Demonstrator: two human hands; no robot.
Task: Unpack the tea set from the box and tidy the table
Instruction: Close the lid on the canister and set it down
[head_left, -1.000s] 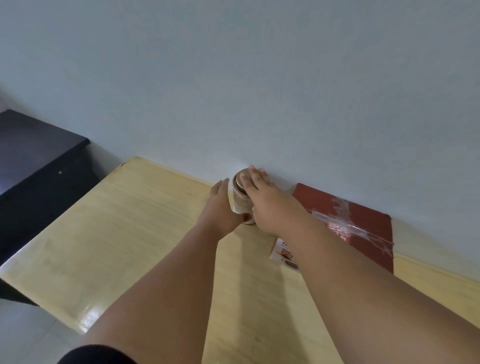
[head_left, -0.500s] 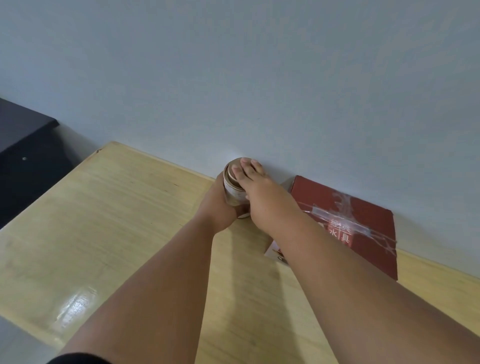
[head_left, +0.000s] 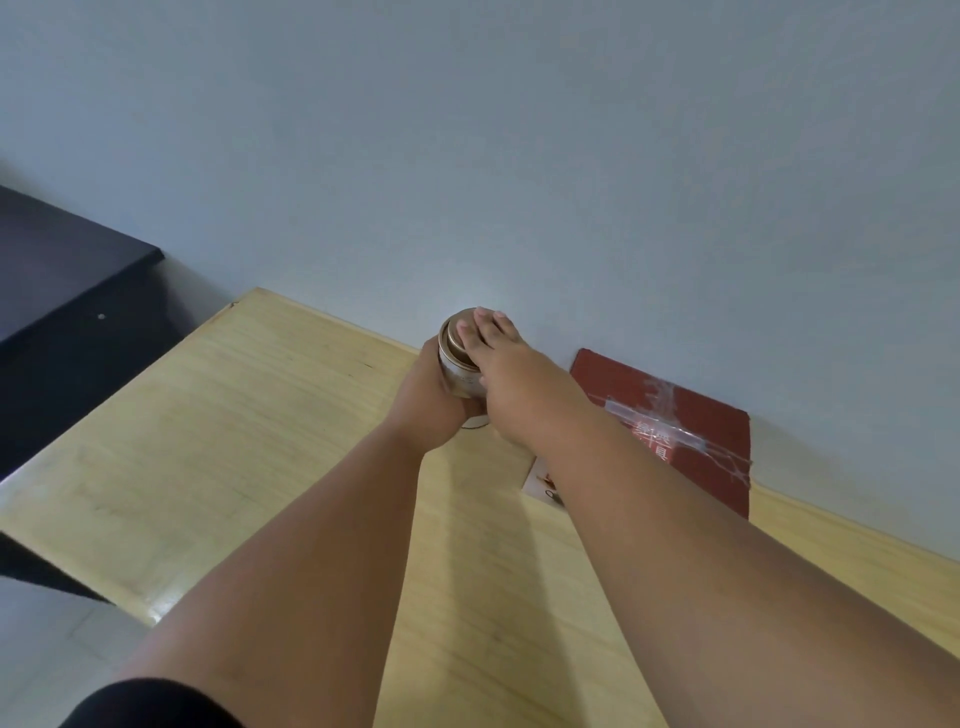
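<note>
We note the left hand (head_left: 431, 400) wrapped round the tea-set piece (head_left: 457, 364), with the right hand (head_left: 514, 384) laying flat fingers across its top. The box (head_left: 675, 431) lies just right of both hands. Risk: a careless release could tip the piece onto the counter (head_left: 260, 441) or knock it against the wall (head_left: 519, 156) beyond the fingertips.

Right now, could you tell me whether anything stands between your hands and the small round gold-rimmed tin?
Nothing visible does: the left hand grips the side of the small round gold-rimmed tin, and the right hand lies across its top.
</note>
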